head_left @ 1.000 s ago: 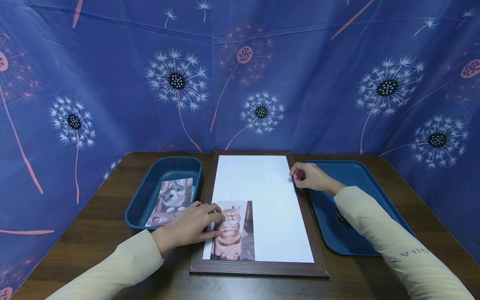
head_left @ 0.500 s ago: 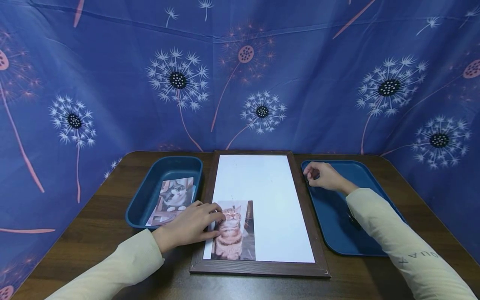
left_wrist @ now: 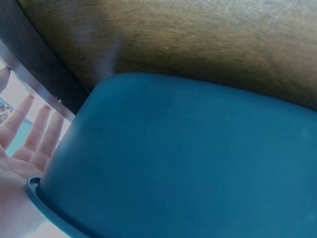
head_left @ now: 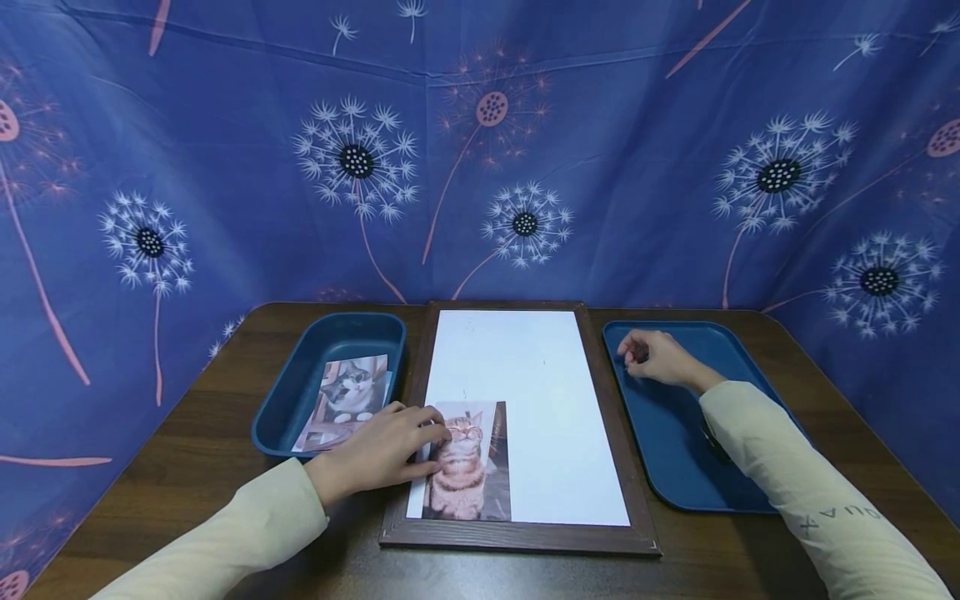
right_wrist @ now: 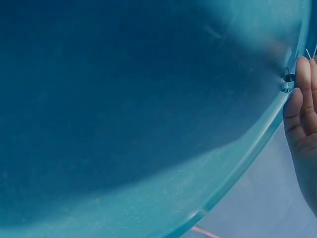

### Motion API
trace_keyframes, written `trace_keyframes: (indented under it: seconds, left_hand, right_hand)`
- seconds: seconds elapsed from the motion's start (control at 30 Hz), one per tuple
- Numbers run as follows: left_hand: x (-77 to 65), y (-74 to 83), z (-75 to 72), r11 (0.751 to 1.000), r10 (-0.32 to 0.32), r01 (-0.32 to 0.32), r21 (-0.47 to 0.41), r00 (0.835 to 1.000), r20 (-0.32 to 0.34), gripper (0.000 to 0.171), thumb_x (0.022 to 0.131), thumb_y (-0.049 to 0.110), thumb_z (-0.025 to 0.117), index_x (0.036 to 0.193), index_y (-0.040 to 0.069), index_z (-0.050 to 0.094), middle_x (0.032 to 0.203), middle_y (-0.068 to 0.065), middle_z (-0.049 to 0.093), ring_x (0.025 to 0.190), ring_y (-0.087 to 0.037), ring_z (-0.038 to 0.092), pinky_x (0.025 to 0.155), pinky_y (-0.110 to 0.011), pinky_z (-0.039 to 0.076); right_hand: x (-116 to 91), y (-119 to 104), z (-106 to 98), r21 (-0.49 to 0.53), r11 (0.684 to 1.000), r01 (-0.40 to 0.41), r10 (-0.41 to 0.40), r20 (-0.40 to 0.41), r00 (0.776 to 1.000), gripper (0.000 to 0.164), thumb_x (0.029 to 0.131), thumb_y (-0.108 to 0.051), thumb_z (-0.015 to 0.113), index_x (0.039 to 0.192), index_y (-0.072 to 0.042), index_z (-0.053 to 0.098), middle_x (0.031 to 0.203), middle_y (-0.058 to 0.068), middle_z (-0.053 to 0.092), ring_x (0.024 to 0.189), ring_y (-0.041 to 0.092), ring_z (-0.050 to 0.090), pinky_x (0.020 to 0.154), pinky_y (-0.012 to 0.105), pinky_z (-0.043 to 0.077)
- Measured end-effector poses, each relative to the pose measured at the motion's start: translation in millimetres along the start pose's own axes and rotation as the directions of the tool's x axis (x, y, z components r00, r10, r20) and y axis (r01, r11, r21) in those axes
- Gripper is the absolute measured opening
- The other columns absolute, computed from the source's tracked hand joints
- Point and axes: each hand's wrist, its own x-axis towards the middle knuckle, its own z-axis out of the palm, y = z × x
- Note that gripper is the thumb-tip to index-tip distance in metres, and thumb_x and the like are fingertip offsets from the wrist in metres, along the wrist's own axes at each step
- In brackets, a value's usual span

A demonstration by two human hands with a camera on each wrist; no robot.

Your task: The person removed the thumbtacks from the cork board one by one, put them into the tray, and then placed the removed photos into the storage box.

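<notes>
My left hand (head_left: pixel 390 446) rests with extended fingers on a photo of an orange striped cat (head_left: pixel 457 492). That photo lies at the lower left of a white board (head_left: pixel 517 358) with a brown wooden frame (head_left: pixel 525 537). Over the far left corner of the blue tray (head_left: pixel 675 492), my right hand (head_left: pixel 656 358) has bent fingers, thumb and fingertips close together. In the right wrist view, small thumbtacks (right_wrist: pixel 289 78) show right at the fingertips (right_wrist: pixel 295 96), points up. I cannot tell whether one is pinched.
To the left of the board stands a deep blue bin (head_left: pixel 300 383) holding a grey-and-white cat photo (head_left: pixel 348 396) on top of other paper. A dark object shows on the tray beside the right sleeve (head_left: pixel 787 467). Behind the wooden table (head_left: pixel 180 475) hangs a blue dandelion cloth (head_left: pixel 615 167).
My right hand has moved right, from the board's right frame edge to over the tray's far left corner. My left hand and the orange cat photo stay in place.
</notes>
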Motion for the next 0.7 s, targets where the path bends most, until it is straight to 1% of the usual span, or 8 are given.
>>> trace_keyframes:
  seconds: [0.3,0.53,0.7]
  left_hand:
    - [-0.5,-0.8,1.1,1.0,0.025,-0.025,0.009,0.999,-0.036,0.031,0.083,0.041,0.063,0.107,0.022,0.064,0.106,0.004,0.061,0.095,-0.011,0.059,0.078,-0.034,0.045]
    - [-0.4,-0.4,0.5,1.0,0.031,-0.031,0.004,0.999,-0.038,0.031,0.083,0.041,0.063,0.108,0.022,0.064,0.106,0.003,0.061,0.095,-0.011,0.059,0.078,-0.033,0.045]
    - [-0.6,-0.7,0.4,0.999,0.032,-0.032,0.005,0.999,-0.039,0.031,0.083,0.041,0.063,0.107,0.022,0.064,0.106,0.003,0.061,0.095,-0.011,0.059,0.078,-0.033,0.045]
  right_hand:
    - [0.1,0.1,-0.2,0.012,0.999,-0.038,0.037,0.039,0.999,0.02,0.077,0.003,0.059,0.096,0.0,0.055,0.08,0.007,0.056,0.071,0.018,0.051,0.058,0.026,0.046]
    - [0.4,-1.4,0.5,-0.01,0.999,-0.04,0.04,0.034,0.999,0.02,0.077,0.002,0.06,0.096,0.0,0.056,0.081,0.007,0.056,0.071,0.018,0.051,0.059,0.026,0.046]
    - [0.9,-5.1,-1.4,-0.006,0.999,-0.042,0.042,0.027,0.999,0.021,0.077,0.001,0.06,0.097,0.001,0.056,0.082,0.008,0.057,0.072,0.018,0.051,0.059,0.025,0.046]
